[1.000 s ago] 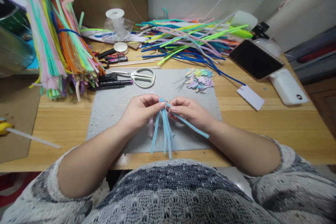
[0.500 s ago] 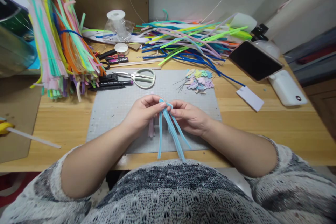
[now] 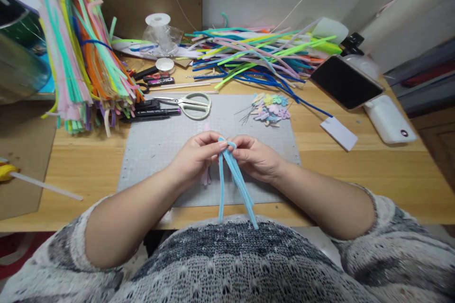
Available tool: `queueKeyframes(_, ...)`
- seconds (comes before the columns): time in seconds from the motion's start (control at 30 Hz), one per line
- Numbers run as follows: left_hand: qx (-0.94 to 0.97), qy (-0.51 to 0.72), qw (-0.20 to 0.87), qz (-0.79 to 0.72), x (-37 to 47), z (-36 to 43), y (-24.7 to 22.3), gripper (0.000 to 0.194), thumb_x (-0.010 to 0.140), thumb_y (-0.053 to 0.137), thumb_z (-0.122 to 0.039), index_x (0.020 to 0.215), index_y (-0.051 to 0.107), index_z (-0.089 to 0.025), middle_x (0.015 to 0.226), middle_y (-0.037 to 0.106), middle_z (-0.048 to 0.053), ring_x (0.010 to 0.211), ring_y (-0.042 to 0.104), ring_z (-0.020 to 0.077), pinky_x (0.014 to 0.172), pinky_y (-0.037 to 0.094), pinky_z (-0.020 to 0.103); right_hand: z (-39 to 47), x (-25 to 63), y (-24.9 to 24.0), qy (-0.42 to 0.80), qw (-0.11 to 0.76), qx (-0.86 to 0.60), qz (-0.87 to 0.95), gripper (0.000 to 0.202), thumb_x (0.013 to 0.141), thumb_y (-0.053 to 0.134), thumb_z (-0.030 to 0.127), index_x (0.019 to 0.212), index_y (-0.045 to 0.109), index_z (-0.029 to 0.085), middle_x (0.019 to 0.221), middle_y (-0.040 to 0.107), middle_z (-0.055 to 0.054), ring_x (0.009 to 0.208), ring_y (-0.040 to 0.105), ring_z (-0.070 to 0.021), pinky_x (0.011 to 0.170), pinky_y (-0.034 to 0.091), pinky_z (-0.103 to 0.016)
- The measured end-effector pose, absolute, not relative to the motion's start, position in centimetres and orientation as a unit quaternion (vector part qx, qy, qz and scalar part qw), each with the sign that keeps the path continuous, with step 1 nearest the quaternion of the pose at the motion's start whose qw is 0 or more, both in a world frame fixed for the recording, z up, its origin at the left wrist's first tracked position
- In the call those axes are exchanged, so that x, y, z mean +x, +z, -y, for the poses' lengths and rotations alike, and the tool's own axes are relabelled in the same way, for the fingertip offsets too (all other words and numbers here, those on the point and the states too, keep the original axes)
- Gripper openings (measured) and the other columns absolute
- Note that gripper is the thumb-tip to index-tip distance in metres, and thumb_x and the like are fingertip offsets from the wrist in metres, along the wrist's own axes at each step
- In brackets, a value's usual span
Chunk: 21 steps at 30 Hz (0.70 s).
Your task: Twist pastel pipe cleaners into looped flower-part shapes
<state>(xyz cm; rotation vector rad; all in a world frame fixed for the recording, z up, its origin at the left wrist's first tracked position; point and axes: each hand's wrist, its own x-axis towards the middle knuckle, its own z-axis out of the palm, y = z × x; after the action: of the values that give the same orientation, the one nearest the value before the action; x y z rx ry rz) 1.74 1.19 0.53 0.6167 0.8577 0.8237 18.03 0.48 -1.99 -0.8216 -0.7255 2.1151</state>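
Several light blue pipe cleaners (image 3: pixel 239 180) hang from between my two hands, bent into loops at their upper end and with loose ends pointing down toward my lap. My left hand (image 3: pixel 204 152) pinches the bundle at the top between thumb and fingers. Just beside it, my right hand (image 3: pixel 254 157) pinches the looped part on the right, its fingertips close to those of the left. Under my hands lies a grey cutting mat (image 3: pixel 149 151). A pink pipe cleaner piece (image 3: pixel 205 177) rests on the mat, partly hidden behind my left hand.
Scissors (image 3: pixel 195 105) and black markers (image 3: pixel 156 111) lie at the mat's far edge. Small pastel flowers on wires (image 3: pixel 272 109) sit at its far right. Pipe cleaner bundles (image 3: pixel 71 57) stand left; a loose pile (image 3: pixel 256 52) lies behind. A phone (image 3: pixel 346 83) leans at right.
Both hands have shifted slightly, with the bundle's top a little to the right and lower. The right-hand strand that was splayed out now hangs closer to the middle strands.
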Motion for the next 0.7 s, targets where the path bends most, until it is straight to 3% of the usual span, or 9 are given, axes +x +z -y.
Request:
queueKeyframes(0.23,0.295,0.38,0.777,-0.406,1.66,-1.22,0.48,0.021,0.061,0.078,-0.025,0.07,0.061,-0.015,0.063,0.065,-0.002,0.053,0.056,0.0077,0.052,0.042,0.02,-0.5,18.03,-1.81,0.821,0.373,-0.314,0.296,0.023,0.064,0.081,0.03,0.076,0.064,0.02,0.074,0.067,0.003,0.068,0.061,-0.0104,0.069,0.048,-0.025)
queueKeyframes(0.37,0.308,0.408,0.759,-0.402,1.33,-1.52,0.46,0.022,0.063,0.077,-0.025,0.071,0.06,-0.015,0.063,0.064,-0.003,0.054,0.058,0.0082,0.058,0.045,0.022,-0.64,18.11,-1.35,0.839,0.363,-0.299,0.275,0.024,0.068,0.078,0.03,0.083,0.063,0.019,0.075,0.064,0.003,0.065,0.058,-0.0087,0.061,0.045,-0.021)
queueKeyframes(0.5,0.333,0.434,0.729,-0.411,1.1,-1.74,0.23,0.021,0.063,0.078,-0.023,0.073,0.06,-0.014,0.063,0.064,-0.003,0.055,0.059,0.0081,0.058,0.046,0.021,-0.56,18.02,-1.23,0.848,0.326,-0.306,0.284,0.021,0.072,0.075,0.03,0.076,0.061,0.015,0.069,0.059,0.002,0.059,0.052,-0.0069,0.056,0.041,-0.02)
queueKeyframes(0.7,0.369,0.407,0.732,-0.403,1.39,-1.19,0.09,0.02,0.068,0.075,-0.025,0.082,0.065,-0.015,0.072,0.067,0.0,0.062,0.062,0.011,0.063,0.05,0.026,-0.41,17.76,-1.24,0.828,0.346,-0.343,0.277,0.024,0.07,0.075,0.032,0.072,0.057,0.016,0.068,0.057,0.003,0.057,0.05,-0.0073,0.056,0.039,-0.021)
